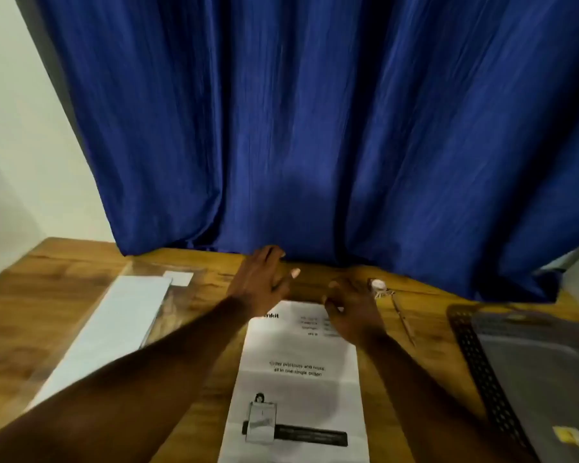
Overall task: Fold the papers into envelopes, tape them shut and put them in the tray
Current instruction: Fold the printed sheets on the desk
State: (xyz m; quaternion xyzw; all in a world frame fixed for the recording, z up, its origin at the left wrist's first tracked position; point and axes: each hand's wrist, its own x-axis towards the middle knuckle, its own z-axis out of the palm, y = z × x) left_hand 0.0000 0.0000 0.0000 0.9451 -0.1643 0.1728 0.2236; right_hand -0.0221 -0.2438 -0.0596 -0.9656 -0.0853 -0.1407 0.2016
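Folding seems barely begun: left hand (264,279) spread open beyond the paper (298,379), right hand (351,312) at its far edge, grip unclear; next, fold that edge squarely.

From the printed sheet (298,379): blue curtain (315,128) drapes onto the table's (64,279) edge at 12, so you're blocked there. Roll (378,284) at 1, mesh tray (482,362) at 3, white stack (114,322) at 9. Bare wood between.

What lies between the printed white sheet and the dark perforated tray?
Head view: a thin brown stick lying on the wooden tabletop, touching neither sheet nor tray.
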